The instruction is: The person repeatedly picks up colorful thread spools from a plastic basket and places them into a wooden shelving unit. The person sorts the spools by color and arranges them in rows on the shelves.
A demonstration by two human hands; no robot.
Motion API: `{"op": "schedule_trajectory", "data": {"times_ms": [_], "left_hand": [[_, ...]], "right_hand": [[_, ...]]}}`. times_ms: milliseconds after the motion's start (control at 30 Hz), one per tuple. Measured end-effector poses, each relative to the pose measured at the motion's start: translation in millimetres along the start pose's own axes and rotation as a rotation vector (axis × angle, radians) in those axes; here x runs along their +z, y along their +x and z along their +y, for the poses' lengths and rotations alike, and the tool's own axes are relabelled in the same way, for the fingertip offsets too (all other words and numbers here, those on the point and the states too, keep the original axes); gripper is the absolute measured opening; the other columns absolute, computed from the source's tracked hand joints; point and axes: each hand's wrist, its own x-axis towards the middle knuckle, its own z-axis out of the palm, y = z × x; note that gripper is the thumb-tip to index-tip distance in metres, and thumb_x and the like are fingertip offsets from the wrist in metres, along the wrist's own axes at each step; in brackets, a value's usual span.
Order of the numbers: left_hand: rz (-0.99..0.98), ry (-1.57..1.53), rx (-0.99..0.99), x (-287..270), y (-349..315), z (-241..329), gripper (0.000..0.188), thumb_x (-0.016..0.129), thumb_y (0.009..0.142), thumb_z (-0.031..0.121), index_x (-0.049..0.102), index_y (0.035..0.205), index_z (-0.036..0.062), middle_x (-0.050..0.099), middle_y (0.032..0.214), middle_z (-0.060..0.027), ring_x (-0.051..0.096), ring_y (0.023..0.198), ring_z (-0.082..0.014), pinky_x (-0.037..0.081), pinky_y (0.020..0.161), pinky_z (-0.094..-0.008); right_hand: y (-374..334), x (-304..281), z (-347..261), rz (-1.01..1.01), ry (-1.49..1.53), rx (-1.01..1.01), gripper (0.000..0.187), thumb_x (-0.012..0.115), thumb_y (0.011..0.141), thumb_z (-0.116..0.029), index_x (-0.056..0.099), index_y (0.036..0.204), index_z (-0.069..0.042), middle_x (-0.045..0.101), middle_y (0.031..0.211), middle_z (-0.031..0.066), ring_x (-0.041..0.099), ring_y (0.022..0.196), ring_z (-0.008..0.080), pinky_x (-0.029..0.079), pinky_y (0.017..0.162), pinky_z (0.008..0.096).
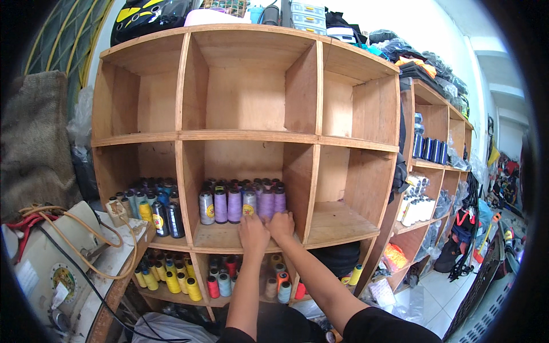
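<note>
My left hand (253, 233) is at the front of the middle compartment, its curled fingers against the base of a grey thread spool (249, 201) with a round yellow label. Close beside it, my right hand (280, 226) has its fingers bent around the lower part of a purple thread spool (266, 203). Both sets of fingertips are partly hidden. Left of my hands stand more spools in the front row: a light purple spool (234, 206) and a silver-grey spool (206, 207). Behind them, several dark-topped spools fill further rows.
The wooden shelf (249, 135) is divided into square compartments. Mixed spools (160, 219) fill the compartment at left, and yellow spools (172, 282) stand below. A sewing machine (63, 268) with looped cables is at the near left. Another shelf (430, 166) with white and dark blue spools stands right.
</note>
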Motion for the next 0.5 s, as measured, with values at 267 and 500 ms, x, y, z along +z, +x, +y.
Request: {"op": "schedule_trajectory", "data": {"times_ms": [267, 500], "left_hand": [[0.186, -0.516, 0.125, -32, -51, -5, 0.013, 0.059, 0.079, -0.001, 0.057, 0.092, -0.0004, 0.059, 0.094, -0.0178, 0.057, 0.094, -0.0374, 0.046, 0.084, -0.0450], [0.093, -0.603, -0.279, -90, -252, -31, 0.018, 0.064, 0.082, 0.003, 0.060, 0.099, -0.0005, 0.062, 0.097, -0.0145, 0.063, 0.089, -0.0299, 0.051, 0.080, -0.0384]], "right_hand": [[-1, -1, 1, -0.029, 0.003, 0.033, 0.044, 0.071, 0.085, -0.039, 0.074, 0.092, 0.004, 0.066, 0.105, 0.0302, 0.063, 0.106, 0.0434, 0.052, 0.090, 0.0494], [-16, -44, -9, -0.057, 0.181, 0.138, 0.031, 0.072, 0.085, -0.025, 0.071, 0.090, 0.005, 0.065, 0.106, 0.0295, 0.064, 0.098, 0.0424, 0.054, 0.085, 0.0481]]}}
